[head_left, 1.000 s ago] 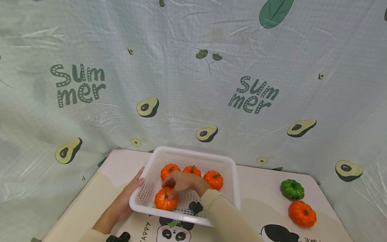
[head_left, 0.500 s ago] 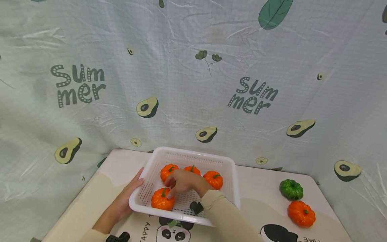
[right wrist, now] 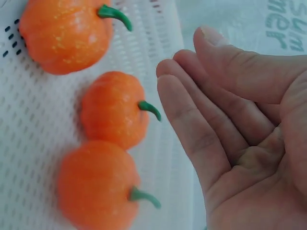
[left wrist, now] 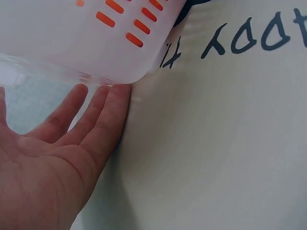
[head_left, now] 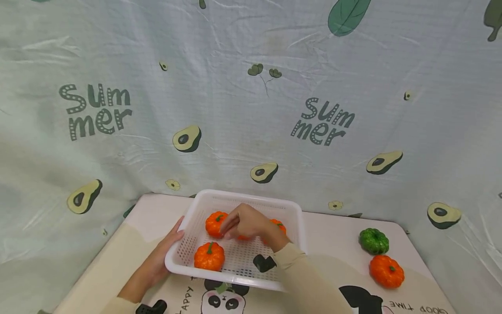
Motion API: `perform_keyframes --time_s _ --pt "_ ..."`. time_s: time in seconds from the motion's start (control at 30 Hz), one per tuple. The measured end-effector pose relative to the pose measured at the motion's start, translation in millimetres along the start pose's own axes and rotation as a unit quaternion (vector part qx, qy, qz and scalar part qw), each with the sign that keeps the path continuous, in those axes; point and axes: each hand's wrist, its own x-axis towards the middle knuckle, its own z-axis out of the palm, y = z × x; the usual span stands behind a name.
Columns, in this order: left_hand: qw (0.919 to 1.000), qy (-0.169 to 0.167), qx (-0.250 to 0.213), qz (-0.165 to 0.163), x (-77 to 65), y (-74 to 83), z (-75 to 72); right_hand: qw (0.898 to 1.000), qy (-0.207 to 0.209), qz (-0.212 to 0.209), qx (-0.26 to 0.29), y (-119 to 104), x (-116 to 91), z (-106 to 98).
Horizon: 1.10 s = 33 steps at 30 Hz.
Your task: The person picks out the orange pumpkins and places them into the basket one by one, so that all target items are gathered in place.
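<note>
Several orange toy pumpkins with green stems lie in a white perforated plastic basket [head_left: 219, 276]. One pumpkin [head_left: 209, 257] sits at the front left, another pumpkin [head_left: 215, 225] behind it, and more lie partly hidden under my right arm. My right hand [head_left: 248, 221] is over the basket, fingers loosely bent, holding nothing; the right wrist view shows it beside a row of pumpkins [right wrist: 115, 110]. My left hand [head_left: 164, 253] lies along the basket's left side. In the left wrist view its straight fingers [left wrist: 103, 115] touch the basket's lower edge [left wrist: 110, 72].
On the table's right side sit a green pumpkin [head_left: 374, 241] and an orange pumpkin [head_left: 386, 271], close together. A printed sheet with panda figures [head_left: 224, 301] covers the table. Behind it hangs a curtain [head_left: 235, 109] with avocado prints.
My right hand has let go of the front-left pumpkin and moved up and back. That pumpkin shifted slightly left and stays in the basket. The left hand keeps its place.
</note>
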Motion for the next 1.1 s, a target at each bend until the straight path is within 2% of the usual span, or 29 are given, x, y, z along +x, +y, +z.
perform_keyframes --time_s 0.3,0.57,0.87,1.1 --pt "1.0 0.0 0.0 -0.002 0.6 0.7 1.7 0.999 0.04 0.012 0.032 9.4 -27.5 -27.7" --pt "1.0 -0.004 0.002 0.003 0.1 1.1 1.6 0.996 0.085 0.002 0.021 17.5 -55.7 -50.7" --pt "1.0 -0.003 0.008 0.003 2.1 0.1 1.6 0.992 0.119 0.003 0.043 40.1 -81.0 -64.8" --pt "1.0 -0.003 0.006 0.005 1.5 0.1 1.2 0.985 0.16 0.015 0.067 60.7 -106.6 -75.4"
